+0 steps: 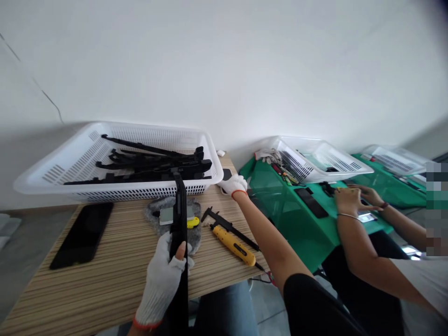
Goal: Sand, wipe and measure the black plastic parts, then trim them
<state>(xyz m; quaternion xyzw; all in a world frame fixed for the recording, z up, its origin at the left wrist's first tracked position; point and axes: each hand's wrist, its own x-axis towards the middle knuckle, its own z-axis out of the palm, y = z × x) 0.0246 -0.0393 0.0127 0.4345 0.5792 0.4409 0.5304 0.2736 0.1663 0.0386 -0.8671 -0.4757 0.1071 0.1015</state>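
My left hand [163, 275], in a white knit glove with a bare thumb tip, is wrapped round a long black plastic part [180, 210] that stands up in front of the basket. My right hand [237, 184], also gloved, reaches to the table's back right, beside the basket's corner. Its fingers are curled over a dark object [227, 174] that is mostly hidden. Between the hands lie a grey cloth [196, 240] with a pale block and a yellow cutter [192, 223] on it, black calipers [229, 227] and a yellow power tool [234, 245].
A white basket [210, 179] of black plastic parts [150, 163] stands at the table's back. A black flat panel [83, 234] lies on the left of the wooden table [115, 289]. At right, another person's hands [350, 200] work at a green-covered table [297, 228] with more baskets.
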